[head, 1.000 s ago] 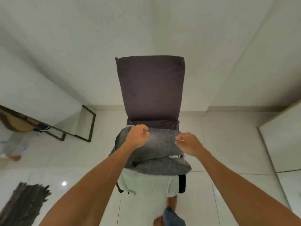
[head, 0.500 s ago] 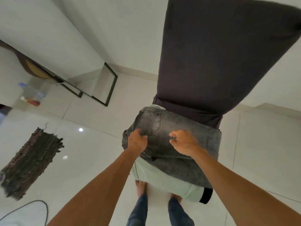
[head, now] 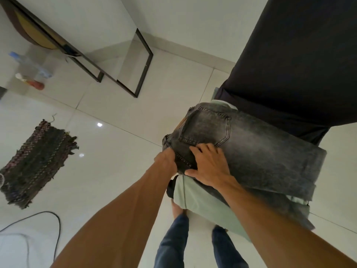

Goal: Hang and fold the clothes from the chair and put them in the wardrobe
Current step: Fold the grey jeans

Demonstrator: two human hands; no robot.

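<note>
The folded jeans (head: pixel 266 151) lie on the chair (head: pixel 301 64) seat, over a pale green garment (head: pixel 202 204), their long side running rightward from both hands. The left hand (head: pixel 166 161) grips the waistband corner; the right hand (head: pixel 209 168) presses flat just beside it, fingers spread.

Folded grey jeans (head: pixel 260 147), back pocket facing up, lie atop a pale green garment (head: pixel 195 196) on the seat of a dark-upholstered chair (head: pixel 299 64). The green cloth overhangs the seat toward 6 o'clock, and the chair's back rises at 1 o'clock.
</note>
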